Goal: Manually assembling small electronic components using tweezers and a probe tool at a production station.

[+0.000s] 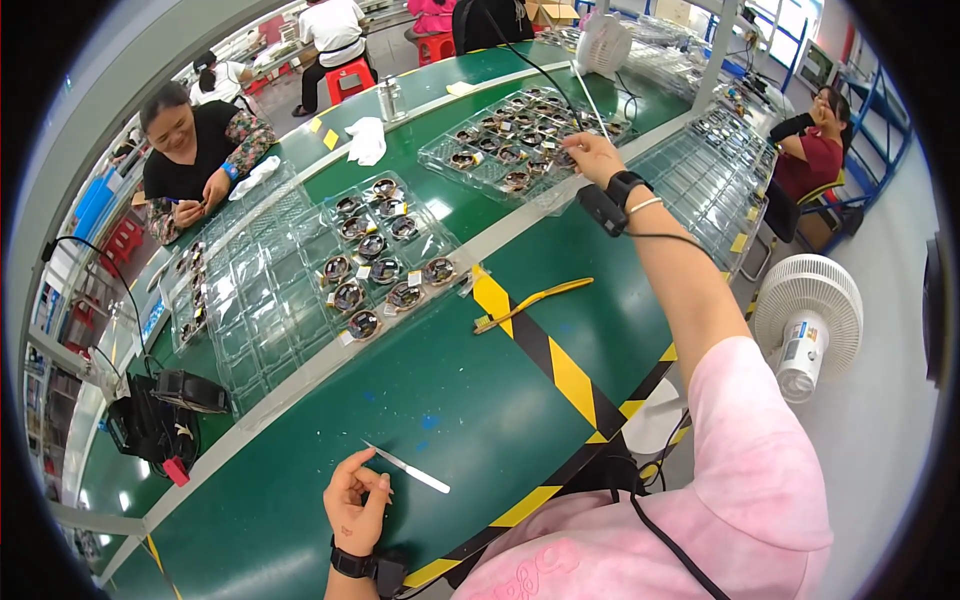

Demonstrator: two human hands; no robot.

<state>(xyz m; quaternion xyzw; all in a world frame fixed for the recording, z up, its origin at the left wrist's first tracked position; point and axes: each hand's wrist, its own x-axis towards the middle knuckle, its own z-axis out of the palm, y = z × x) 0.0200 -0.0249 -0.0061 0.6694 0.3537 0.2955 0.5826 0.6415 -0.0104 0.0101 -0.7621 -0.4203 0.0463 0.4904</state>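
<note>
My left hand is low over the green bench, its fingers loosely curled and the thumb apart from the index finger. Right beside its fingertips is a slim tool with a white handle and a thin pointed metal end. My right arm stretches far forward. The right hand is at the right edge of a clear plastic tray of round, dark-centred parts with coppery rims. Its thumb and forefinger are pinched together; whatever is between them is too small to make out. A yellow-handled brush lies between the hands.
More round parts sit in a nearer clear tray. Yellow-black tape crosses the bench. A co-worker sits across at left, another person at far right. A white fan stands right; a black device is at left.
</note>
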